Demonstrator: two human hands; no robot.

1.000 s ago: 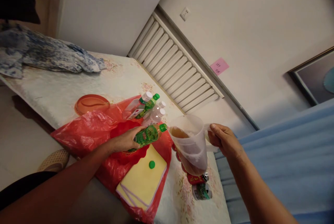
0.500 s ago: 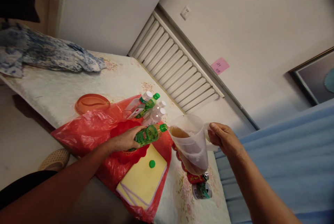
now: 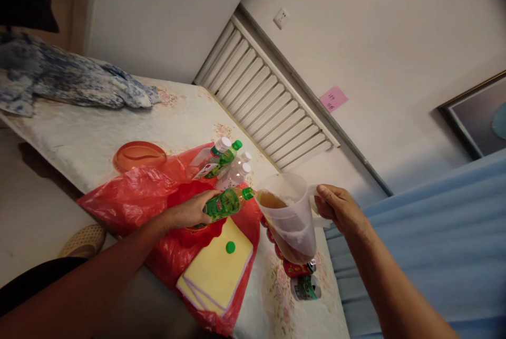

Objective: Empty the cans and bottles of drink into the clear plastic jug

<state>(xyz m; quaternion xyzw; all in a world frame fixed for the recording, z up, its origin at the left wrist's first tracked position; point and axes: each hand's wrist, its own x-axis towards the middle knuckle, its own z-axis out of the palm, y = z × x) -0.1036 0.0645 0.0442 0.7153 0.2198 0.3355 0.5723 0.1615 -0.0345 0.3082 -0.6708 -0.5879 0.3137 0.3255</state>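
My left hand [image 3: 192, 211] is wrapped round a green-labelled bottle [image 3: 223, 204], whose green neck meets the lip of a clear plastic jug [image 3: 290, 223]. Brown liquid lies in the tilted jug. My right hand [image 3: 336, 204] grips the jug's handle. Beneath the bottle, a red scalloped dish [image 3: 182, 196] rests on a red plastic bag [image 3: 130, 204]. A loose green cap [image 3: 230, 247] lies on a folded yellow cloth [image 3: 221, 270]. Several bottles [image 3: 221, 160] stand behind my left hand, with white or green caps.
An orange-red round lid [image 3: 138, 155] lies left on the flowered tablecloth [image 3: 90, 138]. Red cans [image 3: 294, 269] and a green-and-grey can [image 3: 306, 288] are below the jug. Patterned fabric [image 3: 87, 80] is at the far left, a radiator [image 3: 264, 96] behind, a blue curtain [image 3: 427, 233] right.
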